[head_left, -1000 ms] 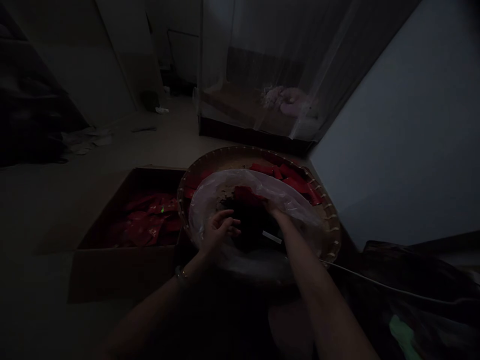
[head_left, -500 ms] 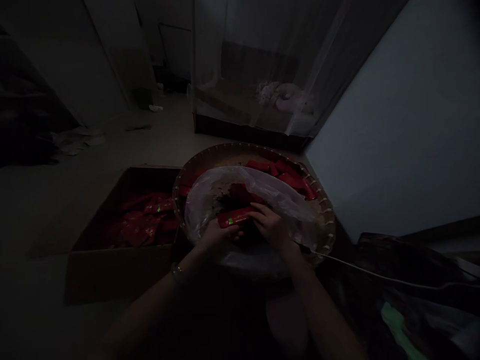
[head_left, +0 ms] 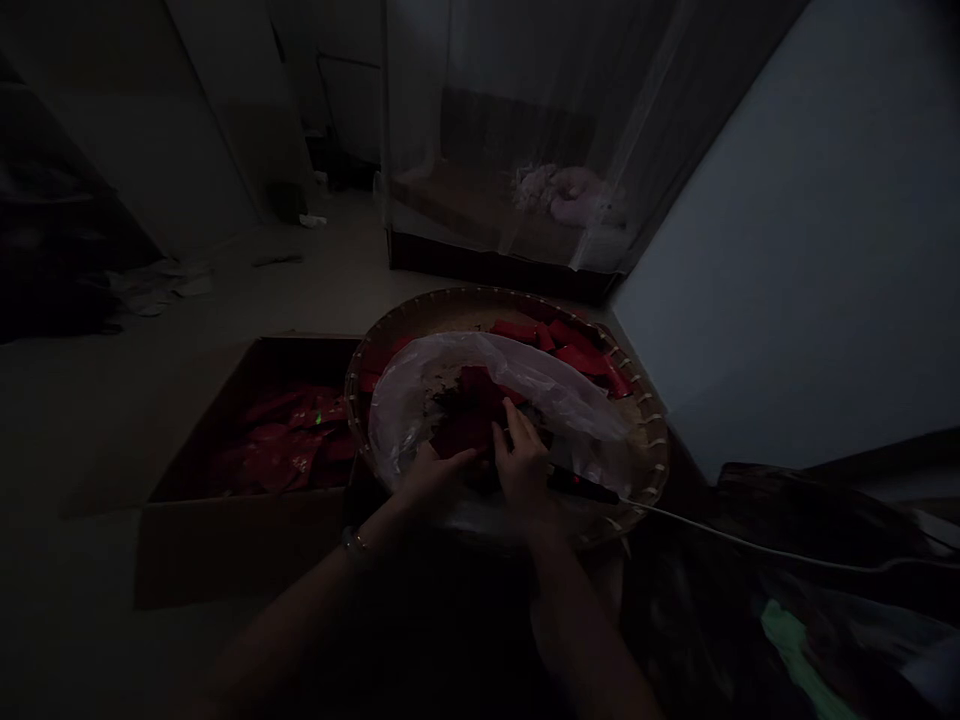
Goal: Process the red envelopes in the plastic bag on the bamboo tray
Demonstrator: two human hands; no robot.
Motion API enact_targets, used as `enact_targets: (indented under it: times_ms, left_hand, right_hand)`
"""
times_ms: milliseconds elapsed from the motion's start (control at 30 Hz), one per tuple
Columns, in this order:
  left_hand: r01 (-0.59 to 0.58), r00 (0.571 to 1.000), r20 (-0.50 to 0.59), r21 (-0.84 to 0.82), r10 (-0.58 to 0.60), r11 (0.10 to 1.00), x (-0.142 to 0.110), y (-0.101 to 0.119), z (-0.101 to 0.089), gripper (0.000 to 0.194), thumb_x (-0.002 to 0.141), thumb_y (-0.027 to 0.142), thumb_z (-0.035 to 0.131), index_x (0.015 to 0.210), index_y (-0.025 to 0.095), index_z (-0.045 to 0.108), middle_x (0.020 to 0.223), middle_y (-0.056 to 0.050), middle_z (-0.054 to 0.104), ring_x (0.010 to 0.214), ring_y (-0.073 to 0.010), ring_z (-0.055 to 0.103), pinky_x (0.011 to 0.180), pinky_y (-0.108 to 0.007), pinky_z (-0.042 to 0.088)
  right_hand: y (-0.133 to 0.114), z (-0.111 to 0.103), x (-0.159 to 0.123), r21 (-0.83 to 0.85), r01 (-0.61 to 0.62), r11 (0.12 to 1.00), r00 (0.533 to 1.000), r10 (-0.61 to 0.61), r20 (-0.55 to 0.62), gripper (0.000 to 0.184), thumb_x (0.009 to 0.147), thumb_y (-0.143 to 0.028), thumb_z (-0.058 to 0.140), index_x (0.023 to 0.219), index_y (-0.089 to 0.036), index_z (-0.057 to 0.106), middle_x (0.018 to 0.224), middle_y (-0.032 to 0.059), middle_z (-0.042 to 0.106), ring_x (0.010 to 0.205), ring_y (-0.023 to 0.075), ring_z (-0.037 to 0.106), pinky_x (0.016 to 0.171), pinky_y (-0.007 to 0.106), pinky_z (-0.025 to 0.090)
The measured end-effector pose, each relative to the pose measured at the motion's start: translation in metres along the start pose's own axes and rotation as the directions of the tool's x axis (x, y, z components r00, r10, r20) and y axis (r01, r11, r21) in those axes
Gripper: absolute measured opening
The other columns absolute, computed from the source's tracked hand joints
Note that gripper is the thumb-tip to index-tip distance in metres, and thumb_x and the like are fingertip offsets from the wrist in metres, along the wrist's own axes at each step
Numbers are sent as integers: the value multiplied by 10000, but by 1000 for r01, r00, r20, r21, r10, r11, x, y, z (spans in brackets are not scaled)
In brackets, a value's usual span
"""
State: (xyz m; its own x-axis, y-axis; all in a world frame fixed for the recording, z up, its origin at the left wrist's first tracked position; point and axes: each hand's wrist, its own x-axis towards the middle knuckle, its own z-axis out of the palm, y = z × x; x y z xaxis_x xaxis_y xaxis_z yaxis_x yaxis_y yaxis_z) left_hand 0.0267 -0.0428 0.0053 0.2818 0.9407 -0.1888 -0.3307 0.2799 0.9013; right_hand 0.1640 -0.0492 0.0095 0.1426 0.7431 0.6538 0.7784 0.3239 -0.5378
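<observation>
A red packet [head_left: 459, 437] lies between my two hands, above the dark middle of a round woven tray [head_left: 658, 440]. My left hand [head_left: 439, 470] is closed around its left end, thumb along the near side. At its right end, my right hand [head_left: 523, 460] has its fingers bent against the packet; poor light hides the exact grip. Translucent plastic [head_left: 480, 350] forms a ring around the hands inside the tray. Just beyond the held packet is more dark red packaging [head_left: 480, 385] with small dark bits beside it.
Several red packets [head_left: 577, 358] lie at the tray's far right. On the left, a cardboard box [head_left: 225, 505] holds many red packets [head_left: 277, 455]. A dark long object with a red light [head_left: 581, 484] joins a white cord [head_left: 750, 548]. A pale wall [head_left: 810, 250] stands right.
The held packet has turned, so its green mark no longer shows. My right hand has shifted slightly left and turned more upright, uncovering the dark corded object.
</observation>
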Motion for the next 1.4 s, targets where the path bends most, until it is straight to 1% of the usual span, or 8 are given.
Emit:
enact_targets:
  times_ms: [400,533,667,800,933,1100,1233,1400]
  left_hand:
    - [-91,993,-67,114,99,989,-2,5,-1,518,594,258,768,1066,109,617,1059,-112,686,966,-253,644,831,-352,537]
    - [-61,997,-46,71,64,996,-2,2,-2,547,605,278,764,1099,106,602,1032,-125,692,852,-235,676,752,-335,555]
    - [-4,1000,-27,55,5,998,-3,1,-1,533,589,276,775,1070,101,625,961,-114,709,758,-217,681,683,-312,557]
    - [-39,999,-19,111,41,993,-5,5,1,470,585,269,781,1009,102,666,933,-94,715,857,-228,663,757,-307,540]
    - [-33,999,44,138,27,990,-6,7,0,353,575,289,787,866,108,704,814,-71,722,806,-224,660,725,-302,536]
    - [5,993,115,211,-30,978,-6,6,-1,297,600,275,763,844,112,718,696,-55,712,642,-187,649,605,-267,515]
    - [-3,978,201,250,-48,968,-4,7,-1,321,616,246,744,914,130,717,764,-51,725,672,-184,654,623,-261,511]
    - [-19,961,268,288,-62,957,0,12,-9,290,617,234,736,886,127,721,754,-52,725,684,-192,658,638,-267,519]
  right_hand:
    - [-11,8,-15,-43,52,998,997,-54,-59,448,938,-217,361,1380,-150,377,1338,152,494,1237,218,473,973,386,459]
    - [-12,4,-12,-39,100,994,988,-104,-114,298,919,-231,425,1151,-160,598,1222,141,578,1091,202,573,891,353,497]
    - [-10,-10,-3,-83,13,996,988,-26,-153,216,850,-339,550,774,-180,675,954,112,606,923,213,562,798,377,485]
    - [-9,-28,3,19,-46,999,999,46,-3,228,840,-339,553,683,-195,633,764,71,599,801,199,534,758,361,460]
    - [-6,-40,2,240,-204,949,972,166,168,215,837,-355,536,729,-193,626,770,56,641,771,187,586,736,330,476]
    - [2,-47,3,294,-441,848,848,285,447,249,724,-387,648,848,-171,662,769,39,679,707,189,616,651,302,497]
    - [5,-46,5,359,-541,760,802,338,493,240,732,-402,621,757,-165,641,679,22,657,633,170,599,582,288,508]
    - [4,-47,3,505,-651,567,724,265,636,316,744,-429,617,928,-172,625,851,23,675,705,156,622,548,273,552]
